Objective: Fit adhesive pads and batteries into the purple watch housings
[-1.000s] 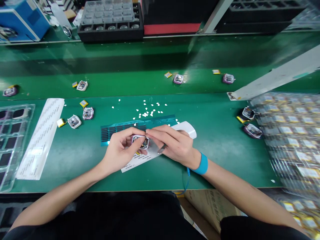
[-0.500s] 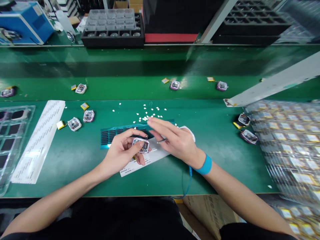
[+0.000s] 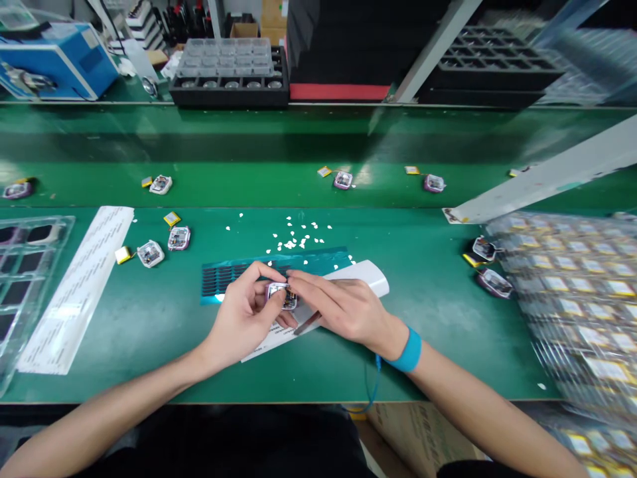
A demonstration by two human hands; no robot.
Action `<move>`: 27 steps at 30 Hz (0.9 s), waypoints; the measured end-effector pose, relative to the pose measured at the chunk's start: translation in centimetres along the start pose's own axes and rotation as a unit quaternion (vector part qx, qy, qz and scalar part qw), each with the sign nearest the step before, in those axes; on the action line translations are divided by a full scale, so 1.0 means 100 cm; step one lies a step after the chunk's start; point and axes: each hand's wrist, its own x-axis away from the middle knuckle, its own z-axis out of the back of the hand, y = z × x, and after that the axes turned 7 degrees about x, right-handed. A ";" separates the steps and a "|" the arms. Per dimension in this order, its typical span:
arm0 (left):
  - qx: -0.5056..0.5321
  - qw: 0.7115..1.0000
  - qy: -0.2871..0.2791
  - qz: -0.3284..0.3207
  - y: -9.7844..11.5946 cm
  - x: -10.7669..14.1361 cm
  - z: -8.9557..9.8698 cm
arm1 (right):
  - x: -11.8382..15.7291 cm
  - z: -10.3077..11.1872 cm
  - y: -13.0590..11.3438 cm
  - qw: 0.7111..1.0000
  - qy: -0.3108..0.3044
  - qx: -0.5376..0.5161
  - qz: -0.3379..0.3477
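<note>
My left hand (image 3: 251, 309) grips an open smartwatch case (image 3: 282, 295), its circuit board facing up, with the thumb across it. At the case's right edge, the fingertips of my right hand (image 3: 343, 305) touch or nearly touch it. Tucked in that hand is a thin metal tool, which looks like tweezers (image 3: 307, 323), pointing down and left. Beneath both hands lie a white printed sheet (image 3: 361, 273) and a blue film strip (image 3: 219, 282) with rows of dark pieces. Small white bits of paper (image 3: 303, 242) are scattered just beyond.
More open watch cases with batteries (image 3: 150, 253) lie left, and others (image 3: 494, 283) right. A white strip (image 3: 79, 285) and a clear tray (image 3: 37, 265) are at left. Stacked battery trays (image 3: 582, 285) fill the right side. A slanted post (image 3: 542, 169) rises at right.
My right hand has come down and slightly left, its fingers now against the case's edge. The tool in it has swung to point downward. My left hand keeps its hold on the case.
</note>
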 end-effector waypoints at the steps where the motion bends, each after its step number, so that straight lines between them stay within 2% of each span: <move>1: -0.011 1.000 0.013 -0.011 -0.002 0.002 -0.001 | 0.000 0.000 -0.003 1.000 -0.004 0.009 -0.002; 4: -0.058 0.996 0.045 -0.043 -0.008 0.007 -0.002 | 0.001 -0.001 -0.009 1.000 -0.022 0.013 -0.014; 12: -0.122 0.985 0.048 -0.116 -0.012 0.007 0.000 | -0.004 0.002 -0.015 0.999 -0.021 0.017 -0.025; 16: -0.126 0.984 0.045 -0.118 -0.010 0.005 0.001 | -0.004 0.003 -0.015 0.999 -0.035 0.036 -0.020; 19: -0.098 0.990 0.036 -0.099 -0.011 0.003 0.002 | -0.002 -0.001 -0.013 0.998 -0.038 -0.034 -0.043; 21: -0.084 0.992 0.031 -0.086 -0.013 0.001 0.002 | -0.002 -0.005 -0.012 0.990 -0.027 -0.110 -0.086; 24: -0.064 0.995 0.027 -0.069 -0.014 0.001 0.002 | -0.005 -0.007 -0.012 0.961 -0.008 -0.222 -0.166; 27: -0.047 0.997 0.023 -0.061 -0.013 0.002 0.001 | -0.010 -0.004 -0.014 0.936 0.007 -0.278 -0.216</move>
